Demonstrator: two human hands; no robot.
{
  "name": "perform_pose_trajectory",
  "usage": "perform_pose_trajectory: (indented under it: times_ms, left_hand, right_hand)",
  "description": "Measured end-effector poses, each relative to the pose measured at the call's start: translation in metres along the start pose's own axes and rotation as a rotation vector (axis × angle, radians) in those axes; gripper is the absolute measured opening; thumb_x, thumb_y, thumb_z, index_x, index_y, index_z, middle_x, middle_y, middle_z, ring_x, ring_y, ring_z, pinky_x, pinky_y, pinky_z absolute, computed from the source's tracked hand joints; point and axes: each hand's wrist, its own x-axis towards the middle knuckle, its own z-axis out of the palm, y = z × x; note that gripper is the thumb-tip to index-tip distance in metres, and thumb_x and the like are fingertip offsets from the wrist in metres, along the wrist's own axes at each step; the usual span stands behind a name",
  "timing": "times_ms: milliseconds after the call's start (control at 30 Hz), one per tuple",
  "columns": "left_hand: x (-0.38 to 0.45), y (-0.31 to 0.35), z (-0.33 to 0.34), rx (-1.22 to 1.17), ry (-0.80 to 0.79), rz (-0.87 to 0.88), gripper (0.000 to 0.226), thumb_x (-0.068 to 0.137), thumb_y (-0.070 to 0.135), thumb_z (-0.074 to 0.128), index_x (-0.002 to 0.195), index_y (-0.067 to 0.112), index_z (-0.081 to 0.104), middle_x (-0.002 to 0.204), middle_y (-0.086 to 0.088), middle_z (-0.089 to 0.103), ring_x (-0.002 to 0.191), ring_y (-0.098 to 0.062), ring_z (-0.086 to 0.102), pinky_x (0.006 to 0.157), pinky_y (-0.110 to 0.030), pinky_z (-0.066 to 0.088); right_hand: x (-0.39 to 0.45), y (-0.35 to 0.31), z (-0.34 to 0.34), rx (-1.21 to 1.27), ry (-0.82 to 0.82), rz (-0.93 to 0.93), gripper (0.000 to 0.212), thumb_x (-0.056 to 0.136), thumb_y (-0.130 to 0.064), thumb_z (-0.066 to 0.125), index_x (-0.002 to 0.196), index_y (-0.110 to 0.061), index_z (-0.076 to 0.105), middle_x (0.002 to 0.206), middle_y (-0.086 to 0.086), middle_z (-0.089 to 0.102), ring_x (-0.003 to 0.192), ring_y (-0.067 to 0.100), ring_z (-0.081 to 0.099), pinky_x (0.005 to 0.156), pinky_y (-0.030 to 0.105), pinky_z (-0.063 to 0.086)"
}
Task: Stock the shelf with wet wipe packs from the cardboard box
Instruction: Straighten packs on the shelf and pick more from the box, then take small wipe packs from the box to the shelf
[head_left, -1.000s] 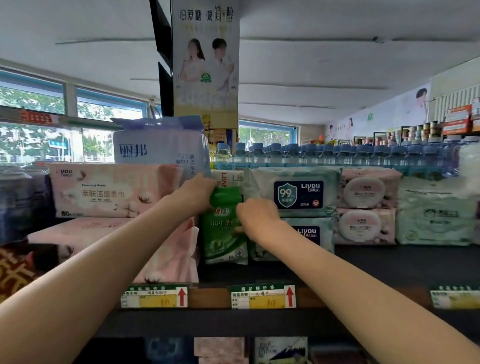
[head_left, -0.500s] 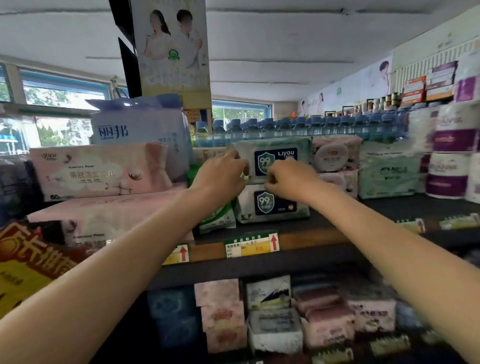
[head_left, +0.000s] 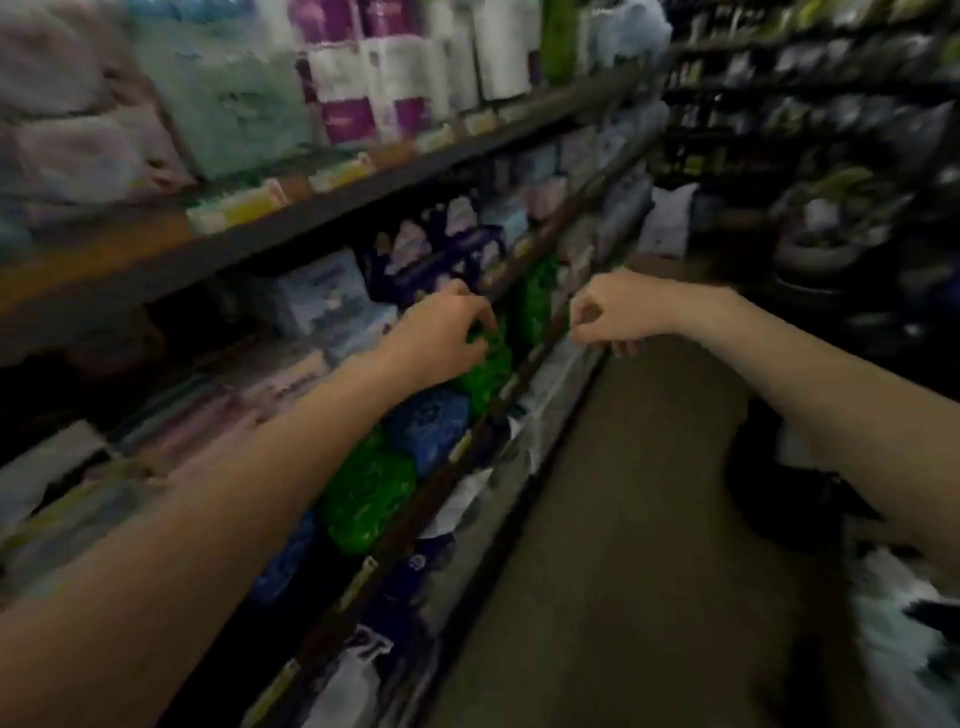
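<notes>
The whole view is motion-blurred and tilted. Pink wipe packs and a pale green pack lie on the upper shelf at the top left. My left hand hovers in front of a lower shelf with its fingers loosely bent, holding nothing. My right hand is out over the aisle, curled into a loose fist with nothing in it. No cardboard box can be made out.
Purple-and-white paper rolls stand on the upper shelf. Green packs and blue packs fill the lower shelf. A brown floor aisle runs ahead, with dark shelving on the right.
Both hands have left the wipe packs on the upper shelf and dropped lower. The view has swung down and to the right, along the aisle.
</notes>
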Motion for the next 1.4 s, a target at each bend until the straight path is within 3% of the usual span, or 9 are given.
perform_pose_trajectory:
  times_ms: [333, 433, 533, 667, 733, 933, 1133, 1233, 1400]
  left_hand:
    - [0.092, 0.222, 0.185, -0.147, -0.405, 0.362, 0.03, 0.089, 0.015, 0.054, 0.117, 0.009, 0.059, 0.116, -0.017, 0.054, 0.12, -0.029, 0.049, 0.095, -0.029, 0.038]
    - [0.111, 0.292, 0.231, -0.157, -0.501, 0.445, 0.03, 0.088, 0.015, 0.055, 0.117, 0.008, 0.059, 0.113, -0.018, 0.06, 0.124, -0.029, 0.045, 0.1, -0.029, 0.035]
    - [0.124, 0.359, 0.275, -0.156, -0.562, 0.495, 0.031, 0.088, 0.014, 0.054, 0.118, 0.007, 0.059, 0.112, -0.017, 0.059, 0.116, -0.029, 0.049, 0.096, -0.031, 0.038]
    - [0.137, 0.432, 0.329, -0.143, -0.653, 0.503, 0.032, 0.089, 0.015, 0.052, 0.12, 0.01, 0.059, 0.123, -0.016, 0.052, 0.113, -0.031, 0.053, 0.092, -0.032, 0.041]
    - [0.146, 0.46, 0.354, -0.129, -0.691, 0.483, 0.032, 0.089, 0.016, 0.051, 0.12, 0.012, 0.058, 0.126, -0.014, 0.051, 0.114, -0.032, 0.053, 0.093, -0.032, 0.042]
    - [0.168, 0.506, 0.414, -0.151, -0.728, 0.384, 0.031, 0.088, 0.012, 0.051, 0.118, 0.012, 0.06, 0.124, -0.011, 0.054, 0.116, -0.027, 0.052, 0.094, -0.029, 0.038]
    - [0.171, 0.49, 0.455, -0.154, -0.799, 0.248, 0.033, 0.089, 0.006, 0.047, 0.121, 0.006, 0.056, 0.123, -0.015, 0.055, 0.109, -0.033, 0.058, 0.094, -0.035, 0.044]
    - [0.169, 0.467, 0.471, -0.162, -0.783, 0.183, 0.038, 0.09, 0.005, 0.046, 0.128, 0.009, 0.048, 0.126, -0.011, 0.051, 0.108, -0.027, 0.057, 0.087, -0.027, 0.042]
    - [0.166, 0.443, 0.493, -0.221, -0.76, 0.112, 0.038, 0.09, 0.004, 0.047, 0.128, 0.009, 0.047, 0.124, -0.009, 0.053, 0.103, -0.022, 0.058, 0.07, -0.014, 0.031]
  right_hand:
    - [-0.211, 0.265, 0.111, 0.194, -0.176, 0.662, 0.021, 0.089, -0.02, 0.055, 0.084, -0.005, 0.068, 0.081, 0.015, 0.071, 0.064, 0.023, 0.067, 0.055, 0.022, 0.047]
    - [-0.261, 0.32, 0.144, 0.217, -0.242, 0.757, 0.014, 0.086, -0.015, 0.055, 0.08, -0.008, 0.065, 0.069, 0.007, 0.065, 0.051, 0.011, 0.059, 0.048, 0.015, 0.044]
    - [-0.296, 0.38, 0.178, 0.236, -0.292, 0.817, 0.016, 0.086, -0.016, 0.056, 0.079, -0.005, 0.067, 0.068, 0.01, 0.065, 0.066, 0.023, 0.062, 0.066, 0.027, 0.051]
    - [-0.328, 0.453, 0.217, 0.257, -0.281, 0.822, 0.018, 0.088, -0.017, 0.055, 0.092, -0.004, 0.066, 0.111, 0.02, 0.064, 0.114, 0.034, 0.053, 0.097, 0.033, 0.041]
    - [-0.339, 0.484, 0.234, 0.259, -0.268, 0.825, 0.015, 0.088, -0.012, 0.054, 0.094, -0.005, 0.065, 0.115, 0.016, 0.062, 0.124, 0.031, 0.045, 0.101, 0.036, 0.034]
    - [-0.325, 0.537, 0.295, 0.241, -0.169, 0.765, 0.013, 0.086, -0.01, 0.052, 0.092, -0.005, 0.062, 0.105, 0.02, 0.061, 0.104, 0.033, 0.058, 0.08, 0.036, 0.047]
    - [-0.258, 0.539, 0.354, -0.015, -0.246, 0.505, 0.048, 0.086, 0.004, 0.051, 0.133, -0.002, 0.038, 0.146, 0.023, 0.022, 0.132, 0.037, 0.031, 0.092, 0.042, 0.044]
    - [-0.224, 0.547, 0.373, -0.172, -0.28, 0.466, 0.059, 0.089, 0.004, 0.047, 0.143, -0.008, 0.027, 0.152, 0.026, 0.005, 0.138, 0.043, 0.018, 0.109, 0.046, 0.029]
    - [-0.194, 0.57, 0.4, -0.343, -0.324, 0.338, 0.05, 0.092, -0.005, 0.042, 0.14, -0.01, 0.033, 0.148, 0.017, 0.024, 0.126, 0.039, 0.038, 0.103, 0.047, 0.032]
